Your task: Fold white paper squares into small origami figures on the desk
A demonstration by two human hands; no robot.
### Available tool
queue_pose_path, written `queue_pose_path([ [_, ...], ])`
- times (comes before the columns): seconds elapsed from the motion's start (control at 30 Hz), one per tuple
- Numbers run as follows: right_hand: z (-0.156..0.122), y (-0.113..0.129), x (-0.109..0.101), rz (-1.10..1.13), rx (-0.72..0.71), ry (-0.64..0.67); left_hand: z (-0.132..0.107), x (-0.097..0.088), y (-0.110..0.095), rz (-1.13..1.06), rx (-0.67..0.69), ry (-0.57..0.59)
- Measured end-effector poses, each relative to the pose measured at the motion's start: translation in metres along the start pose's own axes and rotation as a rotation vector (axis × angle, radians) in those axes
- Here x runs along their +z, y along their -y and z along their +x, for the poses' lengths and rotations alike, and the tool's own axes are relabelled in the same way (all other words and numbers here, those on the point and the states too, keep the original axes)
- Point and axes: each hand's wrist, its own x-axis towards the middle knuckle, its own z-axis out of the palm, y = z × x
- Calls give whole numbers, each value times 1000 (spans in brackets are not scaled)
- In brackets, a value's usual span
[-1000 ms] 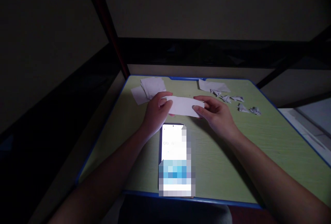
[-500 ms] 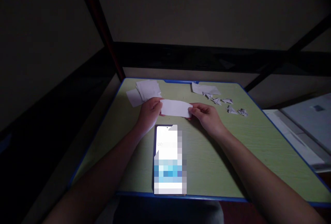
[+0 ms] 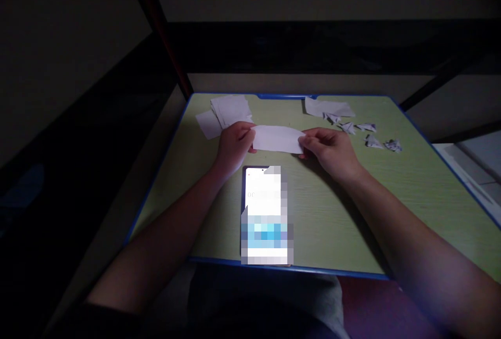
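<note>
A white strip of paper (image 3: 277, 138) is stretched between both hands above the middle of the table, its long side running left to right. My left hand (image 3: 237, 146) pinches its left end, thumb on top. At the right end, my right hand (image 3: 329, 151) grips the paper between thumb and fingers. Behind my left hand lies a stack of white paper sheets (image 3: 233, 109). Several small folded paper pieces (image 3: 367, 127) are scattered beyond my right hand, near a loose white sheet (image 3: 329, 107).
The green table (image 3: 332, 240) has a blue rim. A phone (image 3: 264, 203) with a bright, partly blurred screen lies near its front edge. To the right of the table is a pale flat object (image 3: 483, 156). A wall and dark band stand behind.
The view has tipped downward and shifted a little, so the table sits higher and further right in the picture. Both hands keep their hold on the paper strip.
</note>
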Motion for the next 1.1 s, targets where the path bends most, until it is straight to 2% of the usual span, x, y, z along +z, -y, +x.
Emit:
queue_pose_path([
  [0.2, 2, -4, 1, 72, -12, -28, 1, 1, -5, 32, 34, -14],
  [0.3, 2, -4, 1, 134, -30, -54, 0, 2, -6, 16, 14, 43],
  [0.4, -1, -2, 2, 157, -49, -24, -2, 2, -6, 39, 36, 106],
  [0.5, -5, 2, 4, 84, -61, 52, -2, 1, -6, 32, 57, 94],
  [0.67, -10, 8, 4, 34, -233, 80, -4, 1, -13, -7, 219, -4],
  [0.7, -11, 9, 4, 45, -254, 74, -6, 1, -16, 3, 259, -7],
  [0.77, -13, 12, 5, 70, -265, 68, -11, 3, -20, 24, 297, 59],
  [0.83, -16, 15, 6, 84, -271, 70, -17, 5, -23, 33, 264, 168],
  [0.9, -19, 17, 8, 65, -289, 68, -22, 8, -22, 42, 206, 223],
  [1.1, -23, 19, 10, 63, -281, 118, -21, 12, -16, -57, 141, 169],
])
